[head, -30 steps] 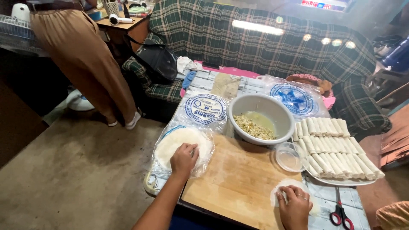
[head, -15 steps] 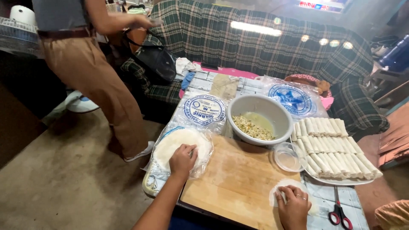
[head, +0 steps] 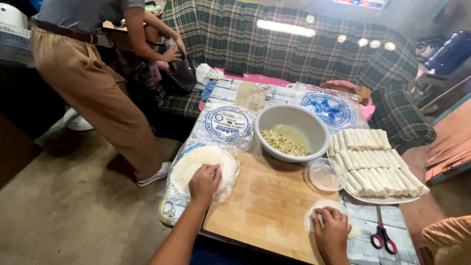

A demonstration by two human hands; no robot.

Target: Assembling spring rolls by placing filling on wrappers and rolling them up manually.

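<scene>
At far left a standing person (head: 93,73) in tan trousers bends toward a dark bag (head: 179,73) on the plaid sofa (head: 294,44), well away from the fingers. The left hand (head: 204,182) lies on a stack of round white wrappers (head: 196,164) in an opened clear plastic bag (head: 169,196); its fingers (head: 214,171) are curled together, the tips pressing the top sheet, though whether they pinch it cannot be told. Just beyond those fingers lies a sealed wrapper pack (head: 228,124) with a round blue-and-white label. To the right of the hand spreads a wooden cutting board (head: 267,206) on the worktop (head: 363,213). Beyond the board stands a pale bowl (head: 293,131) with chopped filling and some liquid inside. A second pack with a round blue label (head: 328,109) lies behind it. A small clear cup (head: 325,174) sits between the bowl and the right hand (head: 332,234), whose fingers (head: 321,216) lie close together, flat on a single wrapper (head: 326,205) at the board's corner. Beyond them a plate (head: 382,198) carries rows of rolled spring rolls (head: 373,157). Red-handled scissors (head: 381,236) lie just right of the right hand.
</scene>
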